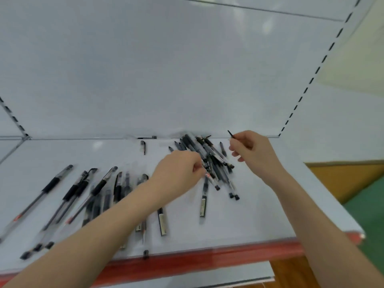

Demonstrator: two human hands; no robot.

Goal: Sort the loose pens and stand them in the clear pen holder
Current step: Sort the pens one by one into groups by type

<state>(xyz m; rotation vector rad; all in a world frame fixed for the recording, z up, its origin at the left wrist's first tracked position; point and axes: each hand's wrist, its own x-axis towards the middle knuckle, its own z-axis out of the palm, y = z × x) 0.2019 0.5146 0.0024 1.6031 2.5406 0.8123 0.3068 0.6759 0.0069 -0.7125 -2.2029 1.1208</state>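
Loose pens are spread across a white shelf (pixel 259 215) with a red front edge (pixel 207 257), seen from above over two bare forearms.

A tangled pile (pixel 209 156) of dark pens is heaped toward the back of the shelf, right of centre. The left hand (pixel 179 169) is laid against the pile's near left side, with its fingers curled in among the barrels. Whether a pen is actually gripped cannot be told through the blur.

The right hand (pixel 254 150) is held just right of the pile, above the shelf, with the remaining fingers loosely bent. A slim black piece (pixel 230 134) is pinched between its thumb and forefinger, pointing up and to the left.

The two hands are held apart, with the pile between them.

A row (pixel 97 190) of pens is laid out side by side on the left half of the shelf, partly covered by the left forearm. One pen (pixel 203 202) lies alone just in front of the pile. A short pen (pixel 143 146) lies near the back, left of the pile.

A pale back panel (pixel 166 69) rises behind the shelf, and a slotted upright (pixel 311 80) runs up its right edge.
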